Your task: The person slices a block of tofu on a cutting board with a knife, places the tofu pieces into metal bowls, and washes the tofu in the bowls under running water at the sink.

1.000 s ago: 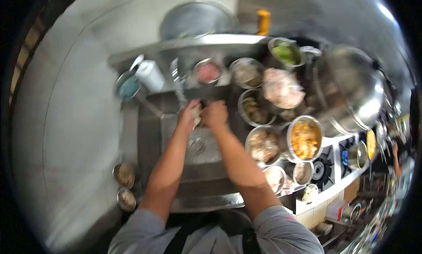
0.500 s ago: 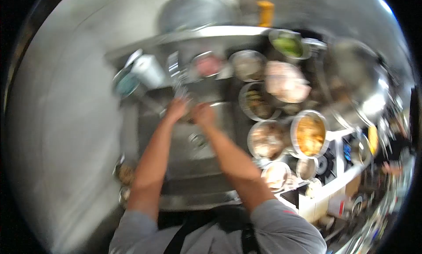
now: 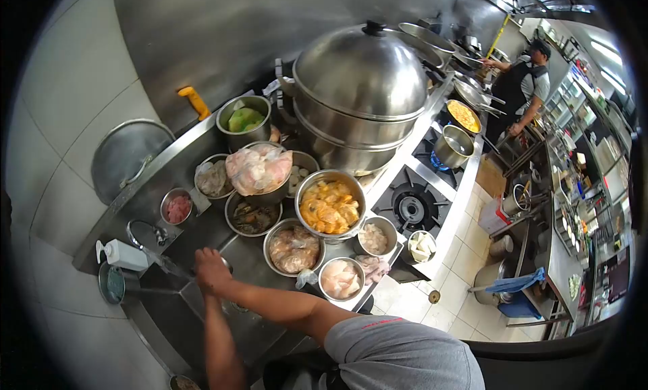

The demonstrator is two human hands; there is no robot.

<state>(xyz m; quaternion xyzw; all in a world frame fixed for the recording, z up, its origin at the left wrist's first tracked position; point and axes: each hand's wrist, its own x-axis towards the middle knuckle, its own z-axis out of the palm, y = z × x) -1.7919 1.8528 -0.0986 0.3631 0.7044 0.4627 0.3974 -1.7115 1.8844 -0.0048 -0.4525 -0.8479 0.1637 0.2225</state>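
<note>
My right hand (image 3: 213,271) is over the steel sink (image 3: 263,336), with its fingers curled and closed. A rounded shiny metal edge (image 3: 227,262) shows beside it, but what it belongs to and what the fingers hold I cannot make out. My left forearm (image 3: 219,343) reaches up from below to the same spot, and the left hand is hidden behind the right one. Just left of the hands, water runs from the curved faucet (image 3: 138,238). A white pump bottle (image 3: 125,256) stands beside the faucet, near a bowl with a green scrubber (image 3: 115,282).
Right of the sink stand several metal bowls, including orange marinated meat (image 3: 329,208), bagged meat (image 3: 260,169) and pale fillets (image 3: 341,279). Behind them is a large domed steamer (image 3: 364,86). A lit burner heats a pot (image 3: 453,147). A person (image 3: 523,86) works at the far stove.
The view has swung to the right, bringing the steamer, stove and other person into fuller sight. Both hands, visible apart before, now overlap, the right covering the left.
</note>
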